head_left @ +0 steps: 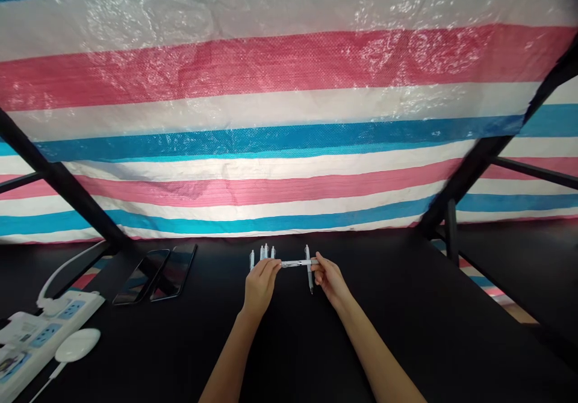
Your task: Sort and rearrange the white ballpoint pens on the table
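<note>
Head view: the left hand and right hand each pinch one end of a white pen. The pen is level, roughly parallel to the far edge of the black tabletop, about midway between the left and right edges. It crosses over a second pen, whose tip points toward the near edge; contact between the two cannot be determined. Four further pens lie beyond the left hand, near the far edge. Two phones lie near the far left corner; a power strip rests along the left edge.
</note>
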### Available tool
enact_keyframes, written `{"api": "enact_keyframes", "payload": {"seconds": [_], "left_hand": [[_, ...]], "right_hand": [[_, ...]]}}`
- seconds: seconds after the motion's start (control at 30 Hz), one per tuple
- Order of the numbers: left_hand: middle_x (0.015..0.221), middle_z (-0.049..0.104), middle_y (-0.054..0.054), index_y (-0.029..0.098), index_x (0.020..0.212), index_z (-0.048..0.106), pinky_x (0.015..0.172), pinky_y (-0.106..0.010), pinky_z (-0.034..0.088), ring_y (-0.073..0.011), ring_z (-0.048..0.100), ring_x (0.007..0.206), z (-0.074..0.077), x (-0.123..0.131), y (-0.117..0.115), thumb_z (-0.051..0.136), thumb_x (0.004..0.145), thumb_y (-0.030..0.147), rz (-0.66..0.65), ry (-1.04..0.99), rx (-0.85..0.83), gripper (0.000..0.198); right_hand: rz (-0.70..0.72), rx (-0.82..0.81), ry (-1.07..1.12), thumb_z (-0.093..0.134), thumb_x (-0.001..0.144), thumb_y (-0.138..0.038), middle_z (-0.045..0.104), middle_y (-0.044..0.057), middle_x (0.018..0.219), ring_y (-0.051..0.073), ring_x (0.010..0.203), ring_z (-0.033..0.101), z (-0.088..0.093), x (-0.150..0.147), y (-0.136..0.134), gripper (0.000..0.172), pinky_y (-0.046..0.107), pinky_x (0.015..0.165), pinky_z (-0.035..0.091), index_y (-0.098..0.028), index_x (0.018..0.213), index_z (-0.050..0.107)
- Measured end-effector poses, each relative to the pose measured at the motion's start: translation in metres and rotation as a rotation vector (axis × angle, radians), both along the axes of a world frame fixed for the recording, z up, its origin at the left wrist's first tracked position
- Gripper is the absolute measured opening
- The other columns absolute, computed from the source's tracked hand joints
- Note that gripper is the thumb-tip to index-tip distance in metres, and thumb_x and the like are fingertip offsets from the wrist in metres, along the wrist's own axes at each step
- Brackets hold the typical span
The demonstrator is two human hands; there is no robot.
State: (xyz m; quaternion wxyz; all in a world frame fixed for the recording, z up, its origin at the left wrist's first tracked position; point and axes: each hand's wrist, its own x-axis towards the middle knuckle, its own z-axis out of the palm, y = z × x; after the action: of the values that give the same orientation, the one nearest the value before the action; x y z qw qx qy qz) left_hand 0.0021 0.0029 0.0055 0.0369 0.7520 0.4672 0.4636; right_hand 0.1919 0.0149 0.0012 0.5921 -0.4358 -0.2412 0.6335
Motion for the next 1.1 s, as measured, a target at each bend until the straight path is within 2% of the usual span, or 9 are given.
{"api": "enact_keyframes", "payload": {"seconds": [0.13,0.33,0.53,0.73,0.93,1.1], "left_hand": [[0.084,0.064,-0.005,0.020,0.088,0.062,0.071,-0.028,0.050,-0.0160,0.062,0.078,0.001,0.000,0.000,0.039,0.091,0.028,0.014,0.037,-0.006,0.024],[0.076,0.059,-0.003,0.020,0.080,0.057,0.063,-0.025,0.045,-0.0148,0.057,0.068,0.002,0.000,0.000,0.034,0.092,0.026,0.102,0.123,-0.037,0.027],[0.078,0.058,-0.004,0.020,0.080,0.057,0.064,-0.025,0.044,-0.0151,0.056,0.069,0.003,-0.001,0.000,0.030,0.092,0.025,0.138,0.158,-0.034,0.030],[0.074,0.057,-0.004,0.019,0.078,0.058,0.062,-0.024,0.043,-0.0143,0.055,0.067,0.003,-0.003,0.000,0.030,0.092,0.023,0.160,0.166,-0.005,0.032],[0.070,0.058,-0.003,0.018,0.076,0.056,0.060,-0.024,0.041,-0.0142,0.054,0.065,0.001,-0.004,0.001,0.029,0.093,0.022,0.190,0.170,0.061,0.032],[0.065,0.055,-0.001,0.018,0.072,0.054,0.057,-0.024,0.038,-0.0138,0.052,0.061,0.002,-0.003,-0.001,0.029,0.092,0.022,0.206,0.156,0.032,0.032]], "right_hand": [[0.014,-0.023,0.013,0.072,0.069,-0.037,0.063,0.002,0.050,0.005,0.029,0.043,0.001,-0.003,0.000,0.027,0.017,0.028,0.036,-0.013,0.064,0.063],[0.053,-0.022,-0.003,0.070,0.071,-0.036,0.064,0.002,0.052,0.006,0.029,0.043,0.000,-0.005,-0.001,0.025,0.017,0.029,0.040,-0.012,0.066,0.064],[0.124,0.042,0.032,0.071,0.072,-0.033,0.067,0.005,0.058,0.005,0.034,0.049,-0.005,-0.003,-0.001,0.023,0.014,0.033,0.044,-0.011,0.070,0.066],[0.122,0.007,0.028,0.071,0.073,-0.030,0.067,0.006,0.057,0.007,0.039,0.056,0.000,-0.006,-0.003,0.020,0.013,0.038,0.048,-0.011,0.070,0.067],[0.108,0.018,0.021,0.077,0.065,-0.036,0.067,0.005,0.056,0.009,0.043,0.059,0.001,-0.010,-0.004,0.025,0.014,0.042,0.050,-0.012,0.069,0.068],[0.094,0.080,-0.015,0.079,0.058,-0.044,0.067,0.005,0.057,0.010,0.046,0.060,0.001,-0.011,-0.006,0.034,0.017,0.045,0.050,-0.014,0.070,0.068]]}}
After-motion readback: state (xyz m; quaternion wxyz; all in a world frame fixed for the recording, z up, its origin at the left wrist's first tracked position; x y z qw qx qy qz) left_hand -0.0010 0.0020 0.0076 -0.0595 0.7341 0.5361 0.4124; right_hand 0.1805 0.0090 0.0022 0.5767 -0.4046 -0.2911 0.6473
